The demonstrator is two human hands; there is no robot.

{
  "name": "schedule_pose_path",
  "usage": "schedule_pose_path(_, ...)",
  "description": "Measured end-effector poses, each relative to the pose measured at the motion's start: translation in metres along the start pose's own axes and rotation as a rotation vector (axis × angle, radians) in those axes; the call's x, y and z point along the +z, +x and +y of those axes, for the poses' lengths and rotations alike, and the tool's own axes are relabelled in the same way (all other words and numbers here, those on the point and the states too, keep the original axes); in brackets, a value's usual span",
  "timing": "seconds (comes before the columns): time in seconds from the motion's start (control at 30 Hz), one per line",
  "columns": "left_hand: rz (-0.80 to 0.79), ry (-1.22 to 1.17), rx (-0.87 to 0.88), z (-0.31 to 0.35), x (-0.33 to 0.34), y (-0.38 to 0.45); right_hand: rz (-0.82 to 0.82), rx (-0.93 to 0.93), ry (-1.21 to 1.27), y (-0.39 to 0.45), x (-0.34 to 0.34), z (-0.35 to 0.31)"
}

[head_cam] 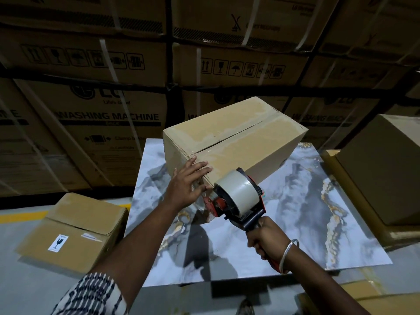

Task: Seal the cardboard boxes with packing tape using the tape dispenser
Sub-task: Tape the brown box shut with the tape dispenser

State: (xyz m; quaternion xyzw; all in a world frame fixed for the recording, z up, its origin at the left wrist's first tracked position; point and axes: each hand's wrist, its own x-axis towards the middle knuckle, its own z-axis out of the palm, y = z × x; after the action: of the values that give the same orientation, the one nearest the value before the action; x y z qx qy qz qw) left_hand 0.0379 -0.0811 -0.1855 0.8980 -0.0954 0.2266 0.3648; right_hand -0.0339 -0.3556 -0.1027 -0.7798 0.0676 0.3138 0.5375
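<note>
Tape dispenser (236, 196) gripped by its handle in our right hand (264, 237), its roll at the near end of the cardboard box (229, 137) on our marble-patterned table (306, 212), our left hand (187, 185) flat, fingers spread on that box corner, another box (70, 228) lower left.

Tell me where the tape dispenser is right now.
In the head view, the tape dispenser sits centre-right, gripped by the right hand, at the near end of the cardboard box beside the left hand.
</note>
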Motion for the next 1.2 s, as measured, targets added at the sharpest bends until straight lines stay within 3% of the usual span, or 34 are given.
schedule_pose_path(0.37, 0.006, 0.168, -0.01, 0.007, -0.007, 0.003, 0.054, -0.093, 0.061, 0.0, 0.003, 0.036)
schedule_pose_path(0.53, -0.04, 0.107, -0.065, 0.021, -0.014, 0.004, 0.071, -0.118, 0.057, -0.003, -0.004, 0.055)
schedule_pose_path(0.63, -0.149, 0.086, 0.04, 0.029, -0.02, 0.011, 0.061, -0.126, 0.058, -0.001, -0.005, 0.061)
schedule_pose_path(0.73, -0.39, 0.093, 0.234, 0.05, -0.018, 0.025, 0.049, -0.123, 0.07, 0.0, -0.004, 0.067)
schedule_pose_path(0.83, -0.609, 0.25, 0.337, 0.066, -0.016, 0.038, 0.041, -0.125, 0.083, -0.001, -0.003, 0.067)
schedule_pose_path(0.93, -0.73, 0.325, 0.323, 0.07, -0.02, 0.045, 0.05, -0.125, 0.089, -0.001, -0.005, 0.067)
schedule_pose_path(1.2, -0.841, 0.464, 0.27, 0.086, -0.017, 0.054, 0.049, -0.146, 0.069, -0.005, -0.006, 0.06)
